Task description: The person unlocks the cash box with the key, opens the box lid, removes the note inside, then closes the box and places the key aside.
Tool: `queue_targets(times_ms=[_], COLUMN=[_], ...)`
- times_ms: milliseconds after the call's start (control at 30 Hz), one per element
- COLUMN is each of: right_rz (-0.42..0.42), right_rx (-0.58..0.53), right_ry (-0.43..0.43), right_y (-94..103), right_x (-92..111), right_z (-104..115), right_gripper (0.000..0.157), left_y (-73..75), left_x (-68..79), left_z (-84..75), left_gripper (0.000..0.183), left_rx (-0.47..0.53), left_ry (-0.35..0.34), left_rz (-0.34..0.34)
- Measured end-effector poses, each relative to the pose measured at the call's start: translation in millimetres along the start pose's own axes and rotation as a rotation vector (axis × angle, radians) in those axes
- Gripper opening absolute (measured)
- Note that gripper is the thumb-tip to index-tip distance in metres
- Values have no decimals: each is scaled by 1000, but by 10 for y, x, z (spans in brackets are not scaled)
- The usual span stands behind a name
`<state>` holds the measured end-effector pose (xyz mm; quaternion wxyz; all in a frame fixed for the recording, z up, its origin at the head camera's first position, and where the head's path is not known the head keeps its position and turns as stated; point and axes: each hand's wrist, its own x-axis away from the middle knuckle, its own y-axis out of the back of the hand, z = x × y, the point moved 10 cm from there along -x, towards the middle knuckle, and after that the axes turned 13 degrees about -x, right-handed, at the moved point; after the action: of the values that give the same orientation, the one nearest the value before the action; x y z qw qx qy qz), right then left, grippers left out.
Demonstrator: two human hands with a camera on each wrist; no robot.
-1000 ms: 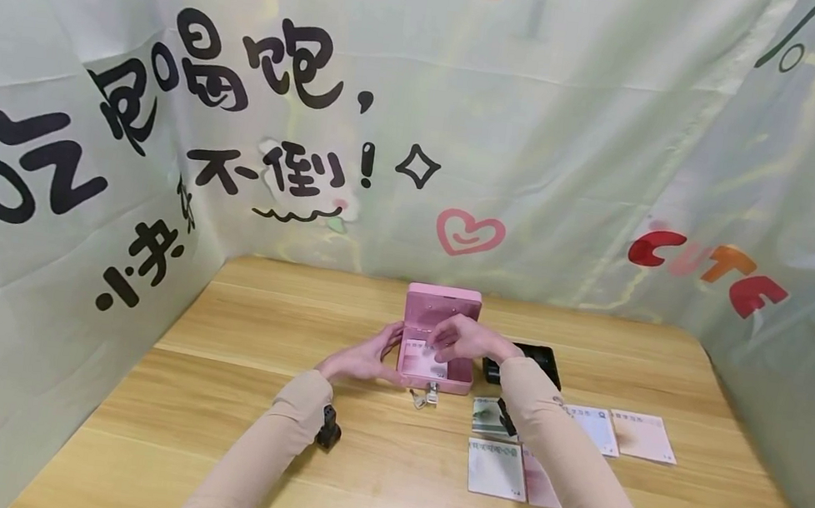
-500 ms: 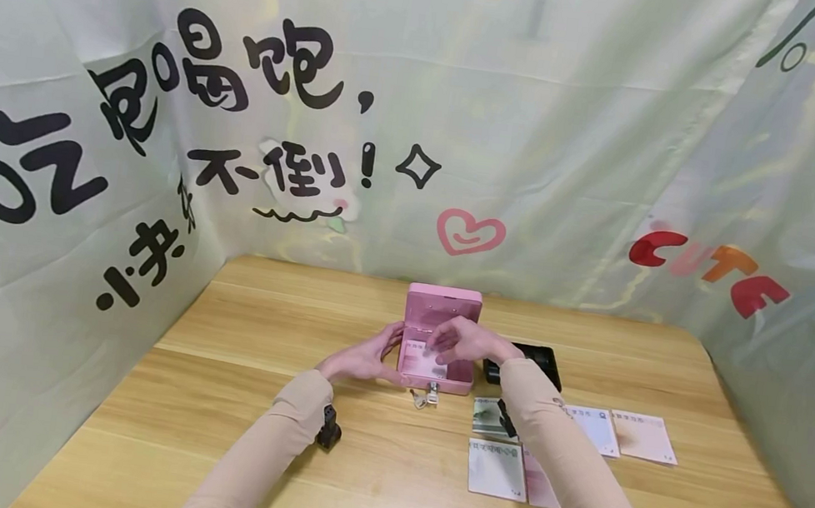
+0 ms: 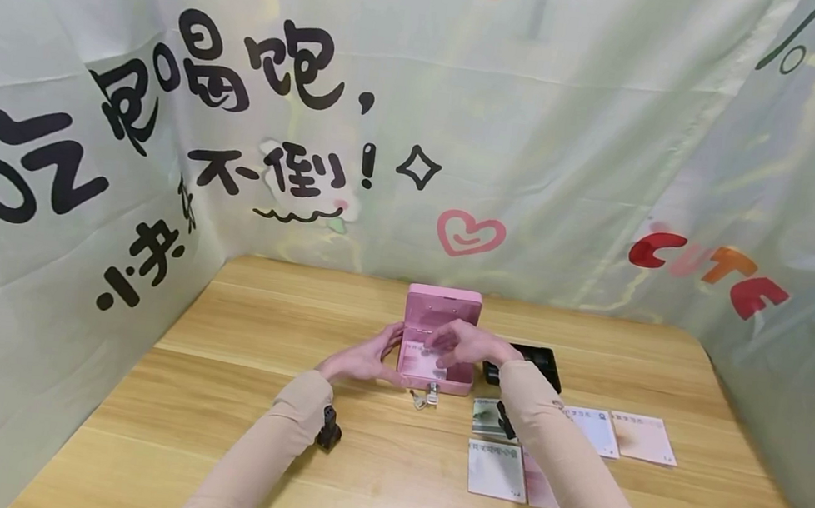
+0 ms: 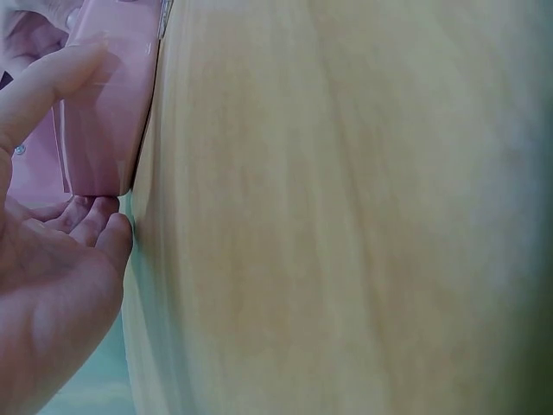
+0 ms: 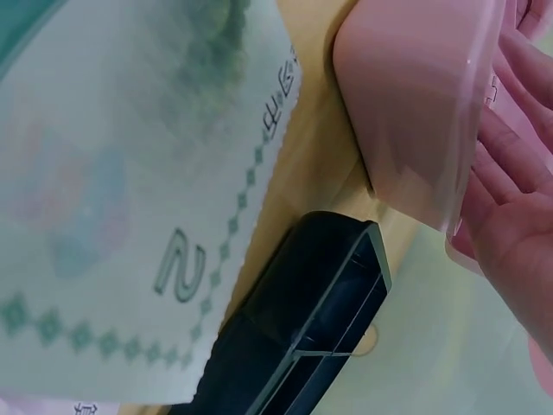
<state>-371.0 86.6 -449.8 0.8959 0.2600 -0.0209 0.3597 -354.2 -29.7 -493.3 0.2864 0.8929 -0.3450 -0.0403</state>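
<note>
A small pink cash box (image 3: 460, 371) stands on the wooden table with its lid (image 3: 442, 312) raised. In it lies a pinkish printed play banknote (image 3: 421, 360). At the box's left side my left hand (image 3: 365, 356) grips it, thumb on the front wall and the other fingers along the side, as the left wrist view also shows. My right hand (image 3: 469, 342) reaches over the box, its thumb and fingertips apart above or on the note; contact is unclear. In the right wrist view, the box's wall hides its fingertips. Small keys (image 3: 419, 399) hang at the front lock (image 3: 433, 391).
A black compartment tray (image 3: 539, 361) sits right of the box. Nearer me lie several notes: a green one (image 3: 487, 418), a whitish one (image 3: 496, 469), a pink one (image 3: 538, 480), a blue one (image 3: 594, 430) and a tan one (image 3: 643, 438). A printed curtain (image 3: 554, 162) encloses the table.
Hardly anything differs. My right hand's fingers have shifted very slightly over the note, while the left hand and the box stay where they were.
</note>
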Motion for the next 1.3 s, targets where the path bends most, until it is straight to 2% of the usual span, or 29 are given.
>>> queue_targets(times_ms=[267,533,767,1033,1300], right_rz=[-19,-21,-31,-105,-153], right_rx=[9,34,-7,-2,12], right_ry=[45,-14,28,86,112], right_y=[33,16,31,87,135], right_x=[17,8,-5,6,33], right_z=[44,-32,1,85,64], right_gripper=[34,39,36,31,26], left_y=[-1,6,-4,3,3], left_x=[16,18,10,12,6], left_z=[-2,-17,-28,-48,-2], left_gripper=[115,113,113,112,115], left_rx=[15,6,9,-10,7], left_ry=[9,4,-11,-28,4], left_rz=[-1,-3,0,-7,-5])
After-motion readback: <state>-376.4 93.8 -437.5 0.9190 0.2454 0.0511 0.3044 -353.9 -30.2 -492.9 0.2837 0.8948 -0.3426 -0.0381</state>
